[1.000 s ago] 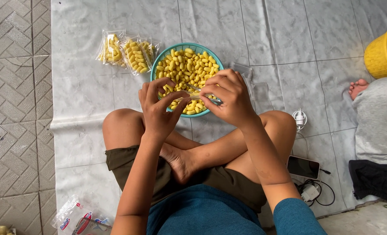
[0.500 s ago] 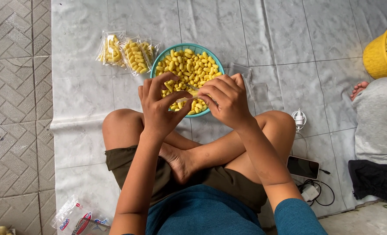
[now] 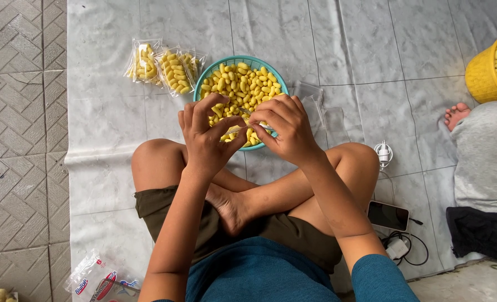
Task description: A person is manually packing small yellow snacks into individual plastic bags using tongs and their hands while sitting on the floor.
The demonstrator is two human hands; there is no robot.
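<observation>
I sit cross-legged on a white sheet. A teal basket (image 3: 240, 60) full of small yellow puffed snacks (image 3: 243, 84) stands in front of my knees. My left hand (image 3: 203, 140) and my right hand (image 3: 287, 130) are raised together over the near rim of the basket. Between their fingertips they pinch a small clear plastic bag (image 3: 243, 124) holding a few yellow pieces. Most of that bag is hidden by my fingers.
Filled clear bags of snacks (image 3: 164, 67) lie left of the basket, empty clear bags (image 3: 315, 100) to its right. A phone (image 3: 389, 215), charger and cables (image 3: 396, 246) lie by my right knee. Another person's foot (image 3: 458, 114) and a yellow basket (image 3: 486, 70) are at far right.
Both hands drew slightly closer together and toward me, still pinching the small bag. The other person's foot at right shifted a little.
</observation>
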